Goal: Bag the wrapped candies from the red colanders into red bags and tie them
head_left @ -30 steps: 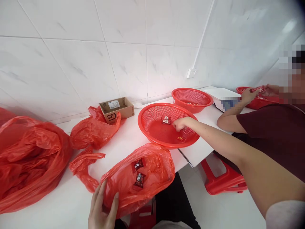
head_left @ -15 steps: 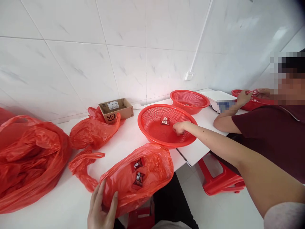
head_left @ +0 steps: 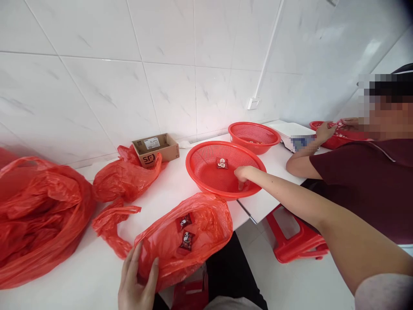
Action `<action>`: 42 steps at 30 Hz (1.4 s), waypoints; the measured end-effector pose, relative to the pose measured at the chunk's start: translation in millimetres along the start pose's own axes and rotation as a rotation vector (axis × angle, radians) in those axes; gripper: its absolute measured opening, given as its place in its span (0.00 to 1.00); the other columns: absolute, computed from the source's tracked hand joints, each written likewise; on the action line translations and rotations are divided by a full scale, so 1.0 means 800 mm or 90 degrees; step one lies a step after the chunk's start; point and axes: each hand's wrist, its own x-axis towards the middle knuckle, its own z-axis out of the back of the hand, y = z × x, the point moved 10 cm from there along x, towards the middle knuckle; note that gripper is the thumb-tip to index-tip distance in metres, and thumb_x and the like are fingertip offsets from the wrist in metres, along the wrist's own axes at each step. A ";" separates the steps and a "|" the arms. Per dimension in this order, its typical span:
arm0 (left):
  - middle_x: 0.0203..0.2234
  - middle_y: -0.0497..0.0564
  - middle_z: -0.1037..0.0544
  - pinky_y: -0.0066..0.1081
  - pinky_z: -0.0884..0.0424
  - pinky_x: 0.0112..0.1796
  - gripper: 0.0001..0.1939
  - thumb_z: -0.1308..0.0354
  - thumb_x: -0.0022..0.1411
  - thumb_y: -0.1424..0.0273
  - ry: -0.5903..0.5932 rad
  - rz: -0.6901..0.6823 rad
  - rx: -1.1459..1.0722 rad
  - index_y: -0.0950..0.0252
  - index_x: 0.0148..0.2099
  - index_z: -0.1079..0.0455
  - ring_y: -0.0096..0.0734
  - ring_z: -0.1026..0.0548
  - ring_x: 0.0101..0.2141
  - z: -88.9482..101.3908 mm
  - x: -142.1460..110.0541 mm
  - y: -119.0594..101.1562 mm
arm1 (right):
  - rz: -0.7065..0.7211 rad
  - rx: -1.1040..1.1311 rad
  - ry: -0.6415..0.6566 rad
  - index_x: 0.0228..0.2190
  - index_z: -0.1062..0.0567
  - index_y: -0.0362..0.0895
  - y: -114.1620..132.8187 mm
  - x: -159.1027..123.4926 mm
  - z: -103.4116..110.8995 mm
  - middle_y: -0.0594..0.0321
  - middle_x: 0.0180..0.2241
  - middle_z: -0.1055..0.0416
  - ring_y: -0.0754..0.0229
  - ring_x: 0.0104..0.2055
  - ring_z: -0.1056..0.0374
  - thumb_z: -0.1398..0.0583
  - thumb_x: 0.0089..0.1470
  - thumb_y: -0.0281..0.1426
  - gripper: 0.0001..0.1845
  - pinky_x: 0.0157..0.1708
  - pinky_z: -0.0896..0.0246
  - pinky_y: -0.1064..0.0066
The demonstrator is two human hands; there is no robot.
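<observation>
My left hand [head_left: 137,280] grips the near left rim of a red plastic bag [head_left: 206,241], fingers outside and thumb over the edge. Two dark red wrapped packets lie inside the bag, one packet [head_left: 186,240] nearer me and another packet [head_left: 185,221] behind it. My right hand [head_left: 242,175] reaches into the red perforated basket [head_left: 196,183] just beyond the bag. One finger points down at the basket's floor; the others are partly hidden, and I see nothing held. Left of this hand, red packets with white print [head_left: 222,162] rest in the basket.
Crumpled red bags [head_left: 125,178] and a large red bag [head_left: 41,219] cover the table's left. A cardboard box [head_left: 156,150] stands near the wall. Behind are a second basket [head_left: 254,133] and a white scale [head_left: 290,129]. A co-worker [head_left: 358,181] sits at right; a red stool [head_left: 293,241] stands below.
In the basket, my right hand's finger has stretched downward from a more curled pose. The left hand still keeps the bag's rim. The view has shifted slightly.
</observation>
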 end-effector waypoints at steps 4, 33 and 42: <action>0.59 0.56 0.36 0.50 0.44 0.61 0.32 0.44 0.59 0.56 0.002 0.001 0.003 0.59 0.64 0.40 0.49 0.37 0.60 0.000 -0.001 0.002 | -0.036 0.018 0.011 0.29 0.23 0.39 -0.001 0.003 -0.004 0.58 0.33 0.26 0.53 0.40 0.29 0.31 0.46 0.33 0.11 0.41 0.33 0.60; 0.58 0.54 0.34 0.50 0.43 0.60 0.30 0.44 0.60 0.59 0.004 -0.016 -0.005 0.55 0.64 0.40 0.47 0.36 0.59 -0.001 0.000 -0.002 | 0.676 0.909 -0.053 0.51 0.30 0.47 0.148 -0.243 0.082 0.62 0.40 0.30 0.63 0.33 0.27 0.36 0.53 0.30 0.22 0.33 0.26 0.68; 0.59 0.55 0.35 0.46 0.42 0.61 0.30 0.43 0.61 0.60 -0.002 -0.009 -0.010 0.57 0.64 0.39 0.45 0.36 0.60 0.002 -0.001 -0.004 | 0.619 0.904 -0.043 0.49 0.27 0.47 0.196 -0.235 0.013 0.62 0.35 0.28 0.61 0.33 0.28 0.36 0.52 0.33 0.21 0.32 0.29 0.67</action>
